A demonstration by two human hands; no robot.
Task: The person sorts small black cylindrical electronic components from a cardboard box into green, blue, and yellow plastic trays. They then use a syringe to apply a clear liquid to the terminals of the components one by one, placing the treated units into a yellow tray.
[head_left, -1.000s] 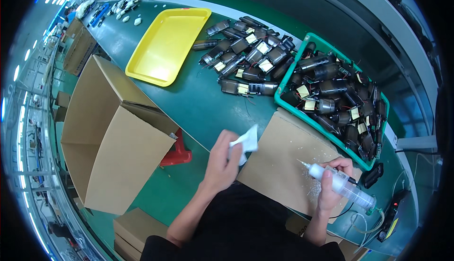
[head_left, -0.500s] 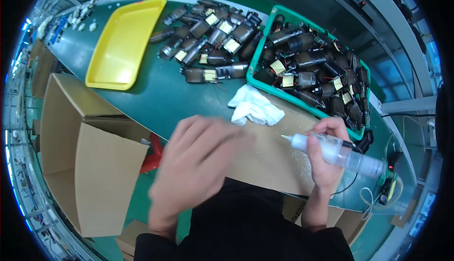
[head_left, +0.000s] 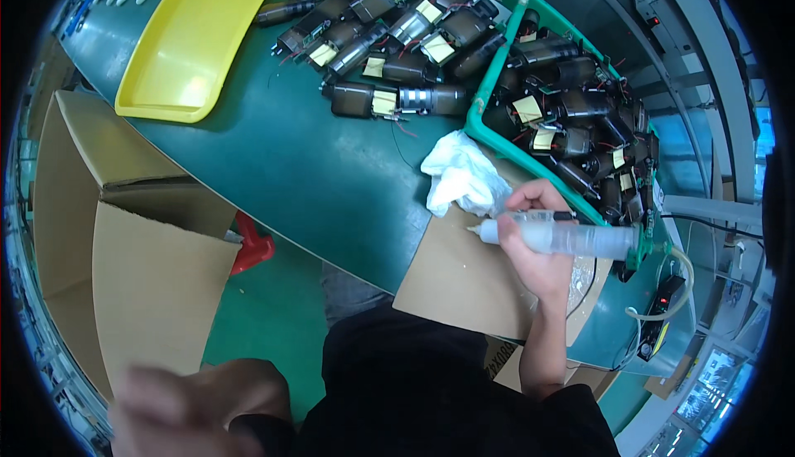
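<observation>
A clear glue-dispensing syringe [head_left: 592, 242] with whitish contents lies in my right hand [head_left: 537, 262], whose fingers wrap round its barrel. Its nozzle points left over a brown cardboard sheet [head_left: 451, 279], and a tube runs off its green rear cap. A crumpled white cloth [head_left: 464, 174] lies just beyond the nozzle. My left hand [head_left: 170, 411] is at the lower left, away from the table, in front of the open cardboard box. It is smeared by motion, so its fingers cannot be made out.
A green crate [head_left: 476, 117] full of dark cylindrical parts with yellowish tags stands at the back right. More such parts [head_left: 406, 68] are piled beside it. A yellow tray [head_left: 178, 68] lies at the far left. Below it stands a cardboard box [head_left: 157, 271] next to a red object [head_left: 252, 246].
My left hand has swung from above the table down to the lower left. My right hand still holds the syringe, now turned nearer level. The whole view has shifted.
</observation>
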